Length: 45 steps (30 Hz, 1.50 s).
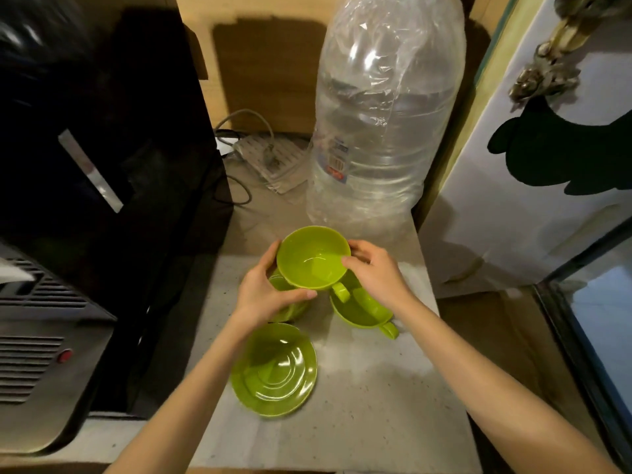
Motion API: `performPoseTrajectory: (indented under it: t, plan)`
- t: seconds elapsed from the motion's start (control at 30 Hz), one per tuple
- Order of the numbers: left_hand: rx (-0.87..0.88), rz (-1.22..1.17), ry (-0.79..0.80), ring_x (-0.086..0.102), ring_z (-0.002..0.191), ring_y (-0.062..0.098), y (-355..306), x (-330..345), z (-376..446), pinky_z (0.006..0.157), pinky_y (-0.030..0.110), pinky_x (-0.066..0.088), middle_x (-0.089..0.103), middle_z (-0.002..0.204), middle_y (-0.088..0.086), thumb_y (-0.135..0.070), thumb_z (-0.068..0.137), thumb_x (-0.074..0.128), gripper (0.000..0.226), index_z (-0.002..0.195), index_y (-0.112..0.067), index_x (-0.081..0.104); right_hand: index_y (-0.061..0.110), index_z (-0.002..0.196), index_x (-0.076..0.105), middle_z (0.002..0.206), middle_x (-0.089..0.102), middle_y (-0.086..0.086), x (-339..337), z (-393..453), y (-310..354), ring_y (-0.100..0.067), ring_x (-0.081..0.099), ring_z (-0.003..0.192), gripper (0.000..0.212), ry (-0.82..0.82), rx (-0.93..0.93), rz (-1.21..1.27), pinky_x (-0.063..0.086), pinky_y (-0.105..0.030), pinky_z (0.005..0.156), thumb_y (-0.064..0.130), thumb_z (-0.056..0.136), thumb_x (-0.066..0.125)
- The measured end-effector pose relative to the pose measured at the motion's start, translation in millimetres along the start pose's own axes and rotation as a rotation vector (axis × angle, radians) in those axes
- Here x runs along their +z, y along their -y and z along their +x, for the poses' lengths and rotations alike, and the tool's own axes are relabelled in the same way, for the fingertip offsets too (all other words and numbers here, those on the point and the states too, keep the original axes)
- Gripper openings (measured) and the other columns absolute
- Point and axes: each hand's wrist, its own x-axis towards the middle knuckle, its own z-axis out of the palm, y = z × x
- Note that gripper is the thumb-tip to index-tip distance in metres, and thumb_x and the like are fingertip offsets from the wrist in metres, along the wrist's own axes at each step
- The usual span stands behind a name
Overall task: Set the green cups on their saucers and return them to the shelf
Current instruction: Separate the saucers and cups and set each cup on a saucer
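held cup (313,258): green plastic by its look, smooth, glossy inside
second cup (359,311): same green glossy plastic
saucers (275,371): green, smooth, shiny, with moulded rings
big bottle (383,124): clear thin plastic, crinkled and dented, glossy, paper label
counter (372,405): pale speckled surface, stone-like, matt
appliance (37,354): grey brushed metal look, dull sheen, slotted vents
black unit (113,138): dark, glossy front
back wall (266,73): wood-look board, matt
cable (246,121): grey, smooth sheath

Cup (290,311) mostly behind left hand (263,295)
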Motion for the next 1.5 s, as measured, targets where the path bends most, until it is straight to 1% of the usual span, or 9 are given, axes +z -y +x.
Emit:
performPoseTrajectory:
  t: [0.13, 0.27, 0.43, 0.53, 0.7, 0.8, 1.03, 1.33, 1.5]
  plan:
    - [-0.038, 0.006, -0.054, 0.042, 0.124, 0.008, 15, -16, -3, 0.101, 0.023, 0.032, 0.048, 0.135, -0.003, -0.032, 0.043, 0.089, 0.115, 0.141, -0.02, 0.029, 0.003, 0.113, 0.062, 0.106, 0.066, -0.007, 23, 13, 0, -0.014, 0.06, 0.103, 0.031, 0.107, 0.008, -0.029, 0.044, -0.027, 0.091, 0.0, 0.083, 0.055]
    - [-0.033, 0.022, -0.115, 0.046, 0.123, 0.01, 27, -21, -8, 0.101, 0.022, 0.035, 0.045, 0.123, -0.019, -0.049, 0.031, 0.082, 0.119, 0.137, -0.026, 0.034, 0.01, 0.11, 0.065, 0.115, 0.069, -0.011, 39, 23, -7, -0.02, 0.061, 0.112, 0.032, 0.19, -0.029, -0.154, 0.046, -0.038, 0.099, 0.005, 0.08, 0.056]
    - [-0.033, 0.009, -0.159, 0.049, 0.111, 0.002, 35, -19, -16, 0.087, 0.006, 0.035, 0.044, 0.104, -0.039, -0.048, 0.033, 0.08, 0.093, 0.112, -0.056, 0.032, 0.013, 0.1, 0.067, 0.102, 0.074, -0.007, 53, 39, -34, -0.025, 0.066, 0.1, 0.041, 0.232, -0.084, -0.337, 0.051, -0.047, 0.089, 0.032, 0.068, 0.051]
    - [-0.033, 0.047, -0.149, 0.047, 0.111, 0.002, 38, -19, -19, 0.084, 0.003, 0.035, 0.045, 0.108, -0.034, -0.038, 0.037, 0.087, 0.102, 0.121, -0.046, 0.03, 0.01, 0.094, 0.067, 0.098, 0.073, -0.013, 53, 31, -22, -0.031, 0.063, 0.099, 0.032, 0.228, -0.099, -0.471, 0.049, -0.047, 0.089, 0.03, 0.074, 0.052]
    - [-0.053, 0.075, -0.155, 0.045, 0.112, 0.005, 42, -19, -22, 0.093, 0.023, 0.039, 0.046, 0.114, -0.019, -0.04, 0.04, 0.084, 0.105, 0.132, -0.037, 0.034, 0.005, 0.095, 0.065, 0.1, 0.07, -0.016, 54, 31, -23, -0.033, 0.06, 0.1, 0.024, 0.233, -0.127, -0.545, 0.044, -0.044, 0.092, 0.023, 0.084, 0.054]
    - [-0.066, 0.073, -0.155, 0.045, 0.111, 0.005, 42, -19, -23, 0.092, 0.024, 0.039, 0.046, 0.113, -0.019, -0.039, 0.042, 0.084, 0.099, 0.125, -0.044, 0.03, 0.006, 0.095, 0.065, 0.098, 0.07, -0.015, 53, 31, -22, -0.032, 0.058, 0.099, 0.022, 0.233, -0.158, -0.577, 0.04, -0.039, 0.091, 0.022, 0.086, 0.053]
    - [-0.069, 0.121, -0.14, 0.043, 0.113, 0.006, 43, -19, -22, 0.093, 0.024, 0.038, 0.05, 0.121, -0.009, -0.03, 0.05, 0.087, 0.102, 0.137, -0.024, 0.035, 0.008, 0.086, 0.063, 0.089, 0.069, -0.015, 54, 31, -21, -0.033, 0.058, 0.094, 0.019, 0.238, -0.188, -0.601, 0.037, -0.042, 0.097, 0.023, 0.088, 0.051]
    - [-0.117, 0.237, -0.045, 0.029, 0.136, 0.019, 29, -22, -18, 0.108, 0.031, 0.026, 0.031, 0.149, 0.007, -0.033, 0.05, 0.087, 0.119, 0.144, -0.017, 0.015, 0.009, 0.132, 0.045, 0.127, 0.061, -0.01, 50, 32, -23, -0.028, 0.05, 0.123, 0.047, 0.261, -0.178, -0.604, 0.028, -0.044, 0.11, 0.032, 0.091, 0.047]
    - [0.044, 0.409, -0.021, 0.006, 0.144, 0.022, 4, -11, -17, 0.113, 0.029, 0.012, 0.018, 0.154, 0.01, -0.046, 0.051, 0.082, 0.114, 0.142, -0.017, 0.02, 0.015, 0.131, 0.049, 0.126, 0.062, -0.009, 22, 31, -29, -0.027, 0.049, 0.124, 0.044, 0.155, -0.183, -0.507, 0.036, -0.04, 0.106, 0.026, 0.089, 0.051]
